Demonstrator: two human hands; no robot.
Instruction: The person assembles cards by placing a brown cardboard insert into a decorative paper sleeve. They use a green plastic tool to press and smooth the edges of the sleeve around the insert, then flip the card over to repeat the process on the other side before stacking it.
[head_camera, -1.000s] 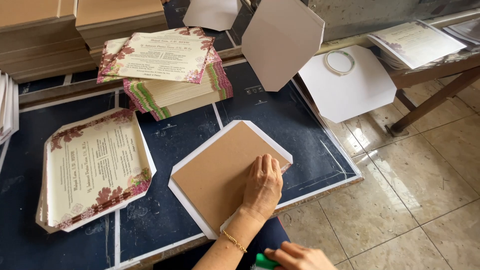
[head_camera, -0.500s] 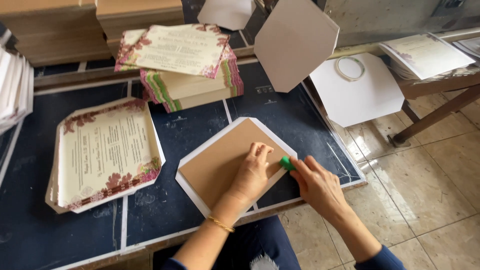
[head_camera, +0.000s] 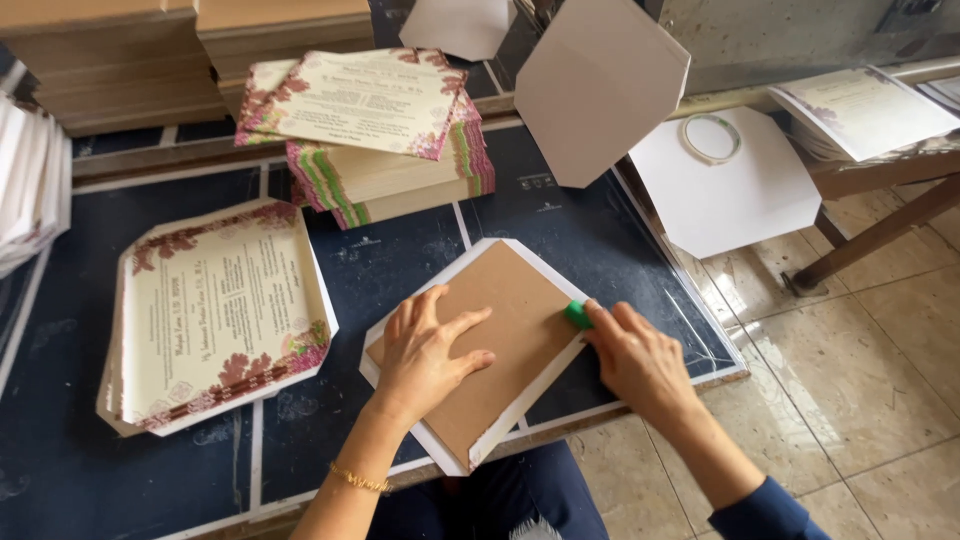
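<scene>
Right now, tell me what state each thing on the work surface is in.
Brown board: flat on white sheet, pressed by left hand.
Green tool: in right hand, at the board's edge.
Printed cards: stacked, face up.
Tape ring: lying flat.

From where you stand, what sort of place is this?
Probably a small card-making or print-finishing workshop. Stacks of floral printed cards sit on a dark work mat, brown boards are piled behind, and two hands press a brown board onto white paper.

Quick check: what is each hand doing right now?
Left hand: open, flat on the brown board.
Right hand: closed on a small green tool at the board's edge.
</scene>
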